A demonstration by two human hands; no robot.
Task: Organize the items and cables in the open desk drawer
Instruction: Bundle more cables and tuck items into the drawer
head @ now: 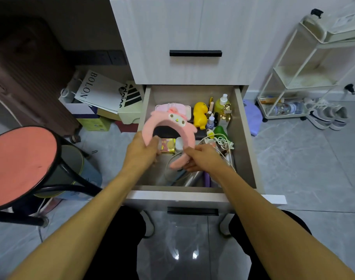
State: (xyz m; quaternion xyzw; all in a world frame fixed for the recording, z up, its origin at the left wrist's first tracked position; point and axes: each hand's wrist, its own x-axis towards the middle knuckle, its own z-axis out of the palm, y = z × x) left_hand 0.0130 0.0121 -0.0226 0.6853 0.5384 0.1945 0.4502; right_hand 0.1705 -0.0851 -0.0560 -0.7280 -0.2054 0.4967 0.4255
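The open drawer (244, 138) holds a jumble of small items. Above its middle I hold a pink plush headband (172, 123) with a cartoon face. My left hand (142, 148) grips its left end. My right hand (203, 158) pinches its right end. Under the headband lie a gold box (168, 145) and a dark flat item. A yellow duck toy (200, 114), a yellow-green bottle (221, 104), small bottles and a green object stand at the back right. White tangled cables (223, 142) lie along the right side.
A closed drawer front with a black handle (195, 53) sits above. A pink stool (21, 164) stands at left, with bags and boxes (100, 93) behind it. A white rolling cart (297, 77) and shoes (326, 116) stand at right.
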